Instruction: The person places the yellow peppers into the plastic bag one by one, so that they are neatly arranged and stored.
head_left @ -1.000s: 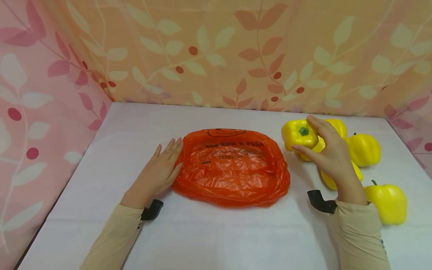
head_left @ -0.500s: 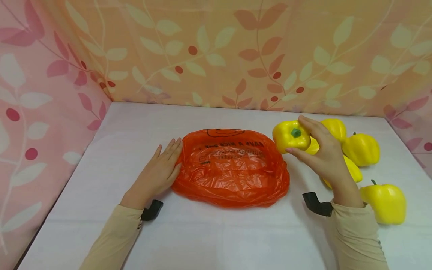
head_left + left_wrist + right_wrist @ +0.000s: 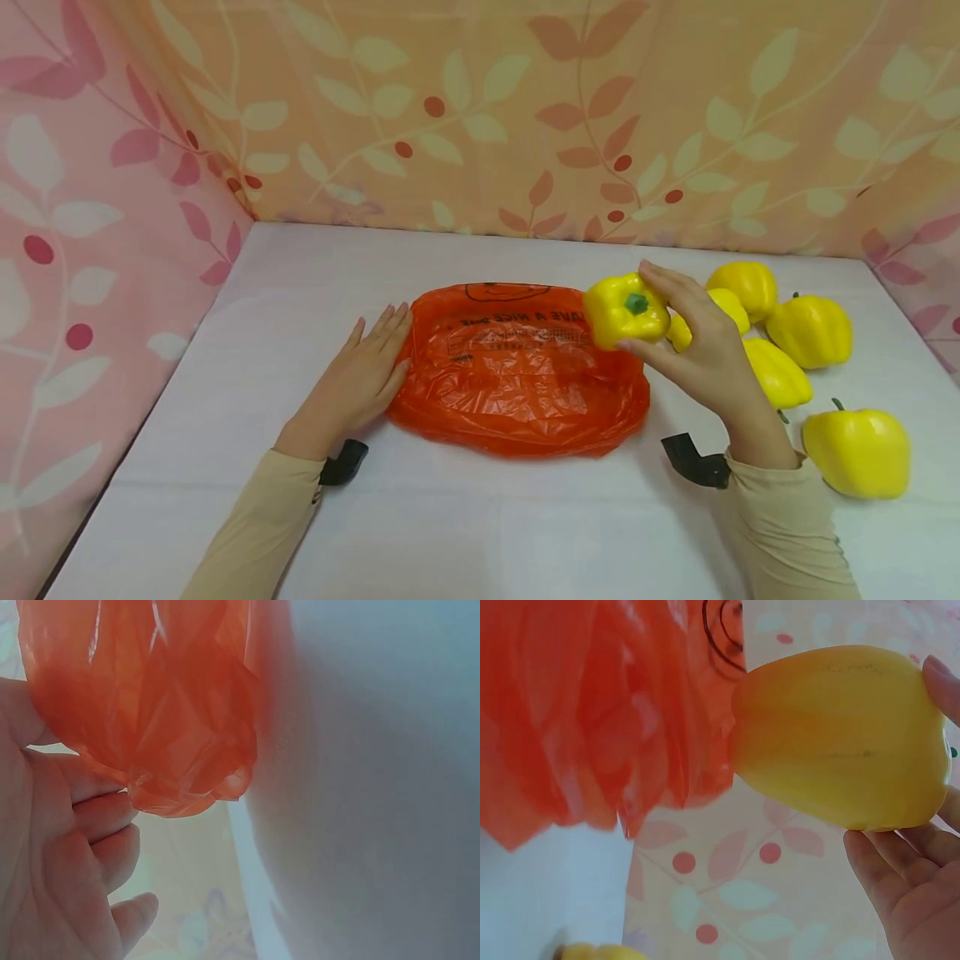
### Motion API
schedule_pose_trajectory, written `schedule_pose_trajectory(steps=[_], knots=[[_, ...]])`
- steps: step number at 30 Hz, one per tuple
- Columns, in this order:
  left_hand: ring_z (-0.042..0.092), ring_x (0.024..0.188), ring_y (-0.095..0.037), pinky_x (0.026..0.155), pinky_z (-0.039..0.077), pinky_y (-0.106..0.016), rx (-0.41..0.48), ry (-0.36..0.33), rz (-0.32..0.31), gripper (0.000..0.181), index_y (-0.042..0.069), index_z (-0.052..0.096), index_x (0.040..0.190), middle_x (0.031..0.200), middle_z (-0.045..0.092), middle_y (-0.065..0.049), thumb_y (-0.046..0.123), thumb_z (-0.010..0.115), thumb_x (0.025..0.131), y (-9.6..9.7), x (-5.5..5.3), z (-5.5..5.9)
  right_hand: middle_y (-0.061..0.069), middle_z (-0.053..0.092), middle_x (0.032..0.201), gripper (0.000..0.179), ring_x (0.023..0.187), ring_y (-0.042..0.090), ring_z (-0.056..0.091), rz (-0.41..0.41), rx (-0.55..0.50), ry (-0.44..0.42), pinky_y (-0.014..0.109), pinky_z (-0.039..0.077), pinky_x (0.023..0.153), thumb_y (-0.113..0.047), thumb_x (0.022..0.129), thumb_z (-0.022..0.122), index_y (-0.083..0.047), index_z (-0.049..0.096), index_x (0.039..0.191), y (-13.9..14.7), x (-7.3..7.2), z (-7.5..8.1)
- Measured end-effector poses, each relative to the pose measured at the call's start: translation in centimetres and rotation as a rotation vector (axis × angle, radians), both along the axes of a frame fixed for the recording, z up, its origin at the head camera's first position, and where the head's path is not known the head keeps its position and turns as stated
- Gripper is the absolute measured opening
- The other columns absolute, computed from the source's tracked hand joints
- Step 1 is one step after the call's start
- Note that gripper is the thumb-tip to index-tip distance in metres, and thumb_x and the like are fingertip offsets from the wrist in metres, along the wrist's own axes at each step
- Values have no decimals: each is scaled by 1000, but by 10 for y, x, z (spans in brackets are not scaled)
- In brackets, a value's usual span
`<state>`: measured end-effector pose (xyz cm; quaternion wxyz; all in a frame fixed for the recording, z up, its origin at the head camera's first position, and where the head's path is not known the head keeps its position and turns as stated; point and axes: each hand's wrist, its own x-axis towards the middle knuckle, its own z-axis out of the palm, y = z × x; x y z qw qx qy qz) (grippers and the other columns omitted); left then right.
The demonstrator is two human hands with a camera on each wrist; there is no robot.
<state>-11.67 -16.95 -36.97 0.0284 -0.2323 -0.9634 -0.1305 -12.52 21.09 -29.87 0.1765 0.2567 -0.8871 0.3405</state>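
Observation:
A red plastic bag [image 3: 517, 400] with dark print stands spread open in the middle of the white table. Straight fingers of my left hand [image 3: 358, 375] rest against its left side; the left wrist view shows them along the crinkled bag wall [image 3: 172, 712]. My right hand [image 3: 697, 350] grips a yellow bell pepper [image 3: 617, 323], thumb below and fingers above, green stem facing me. In the head view the pepper overlaps the bag's right rim. The right wrist view shows the pepper's side [image 3: 840, 735] right by the red plastic [image 3: 607, 712].
Several more yellow bell peppers lie at the right, among them one at the back [image 3: 742, 287], one farther right [image 3: 813, 333] and one near my right sleeve [image 3: 858, 454]. A flowered cloth [image 3: 480, 125] hangs behind the table [image 3: 480, 533].
My right hand has carried the yellow bell pepper left, from beside the other peppers to the bag's right rim. The left hand has stayed against the bag.

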Motion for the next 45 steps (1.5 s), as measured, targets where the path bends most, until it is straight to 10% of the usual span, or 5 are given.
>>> schedule_pose_trajectory(steps=[5, 13, 24, 34, 45], knots=[[14, 142, -30, 113, 9, -53, -5, -4, -3, 61, -5, 22, 147, 154, 19, -17, 23, 43, 97, 0, 0, 0, 10, 47, 140, 81, 129, 28, 41, 21, 15, -25, 14, 29, 103, -2, 67, 83, -8, 47, 139, -5, 2, 0], [13, 143, -30, 113, 9, -52, -15, -5, -1, 61, -4, 21, 147, 155, 18, -16, 24, 43, 97, 0, -1, -1, 8, 44, 142, 78, 129, 28, 40, 38, 20, -103, 57, 40, 95, -6, 71, 82, -11, 46, 140, -12, 3, -2], [13, 143, -30, 113, 10, -52, -10, -8, 1, 61, -4, 22, 147, 155, 18, -16, 24, 43, 98, -1, -1, 1, 8, 46, 141, 82, 127, 26, 44, 108, 6, -20, 15, 30, 103, 0, 65, 83, -6, 47, 139, -22, -1, -7], [14, 142, -30, 113, 10, -52, -10, -5, -9, 60, -5, 22, 147, 154, 20, -16, 23, 43, 98, 1, -1, -1, 9, 43, 142, 78, 129, 26, 41, 194, 98, -60, 46, 38, 102, -12, 71, 82, -4, 45, 139, -47, -11, 9], [17, 142, -31, 113, 12, -53, -8, 8, -12, 60, -5, 24, 147, 153, 23, -17, 23, 44, 98, 0, -1, -1, 11, 45, 138, 78, 124, 26, 44, 282, 157, -99, 45, 41, 99, -20, 75, 81, -1, 42, 139, -74, -25, 27]])
